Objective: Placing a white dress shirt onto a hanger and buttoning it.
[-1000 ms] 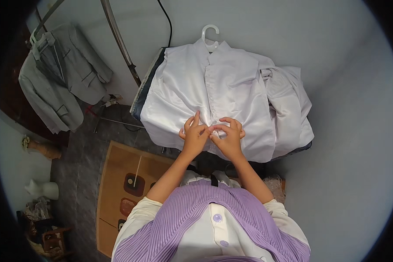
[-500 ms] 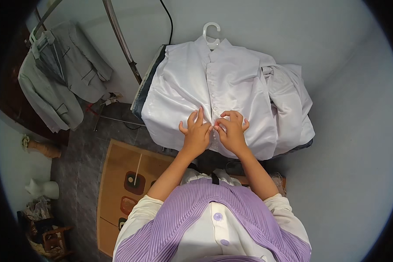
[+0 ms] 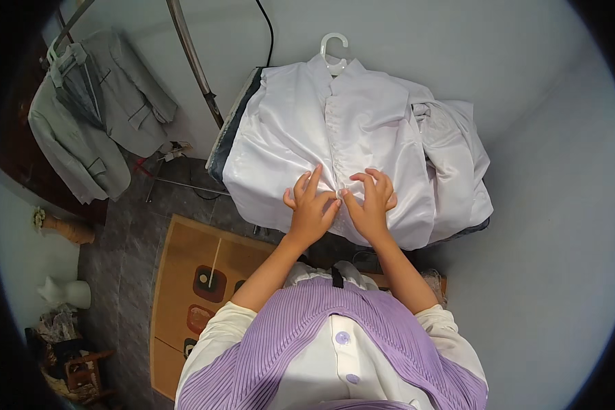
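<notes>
Both hands working the front of a white shirt on a hanger.

My left hand [image 3: 312,208] and right hand [image 3: 370,205] now sit nearer me on the shirt [image 3: 348,137] than a second ago, fingertips pinched together on the front strip; judging by this, the fastening is moving toward the hem. The hanger [image 3: 335,49] lies at the far end; a grey jacket [image 3: 92,116] hangs far left.

The white shirt [image 3: 362,137] hides nearly all the bench [image 3: 234,133] beneath it, and the fingers [image 3: 338,198] cover whatever they pinch at its placket.
</notes>
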`<action>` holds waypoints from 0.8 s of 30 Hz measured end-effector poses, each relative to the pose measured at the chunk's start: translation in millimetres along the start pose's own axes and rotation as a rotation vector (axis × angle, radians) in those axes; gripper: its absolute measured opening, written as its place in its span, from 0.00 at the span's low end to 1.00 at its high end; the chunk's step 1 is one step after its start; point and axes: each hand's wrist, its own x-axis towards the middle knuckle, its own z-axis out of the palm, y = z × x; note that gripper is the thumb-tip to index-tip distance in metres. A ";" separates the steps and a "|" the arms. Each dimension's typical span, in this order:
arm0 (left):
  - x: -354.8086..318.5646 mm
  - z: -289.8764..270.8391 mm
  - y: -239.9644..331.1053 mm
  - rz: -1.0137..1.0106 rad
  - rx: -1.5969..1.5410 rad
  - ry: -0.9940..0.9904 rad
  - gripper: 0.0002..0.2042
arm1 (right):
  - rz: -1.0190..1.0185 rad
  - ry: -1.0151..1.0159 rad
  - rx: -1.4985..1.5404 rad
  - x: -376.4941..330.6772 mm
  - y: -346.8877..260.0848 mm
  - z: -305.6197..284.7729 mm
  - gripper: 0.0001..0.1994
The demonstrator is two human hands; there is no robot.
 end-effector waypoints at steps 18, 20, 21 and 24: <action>-54.2 56.8 -62.2 0.133 0.376 0.108 0.10 | 0.037 -0.058 -0.193 -38.3 35.2 -4.8 0.08; -52.6 67.5 -68.3 0.132 0.391 0.109 0.09 | 0.046 -0.035 -0.162 -38.3 36.3 -3.4 0.08; -52.0 71.3 -72.4 0.134 0.394 0.104 0.09 | 0.054 -0.022 -0.145 -38.4 36.5 -2.2 0.08; -50.7 77.9 -79.4 0.162 0.507 0.152 0.05 | 0.084 -0.034 -0.115 -38.9 37.3 -1.4 0.09</action>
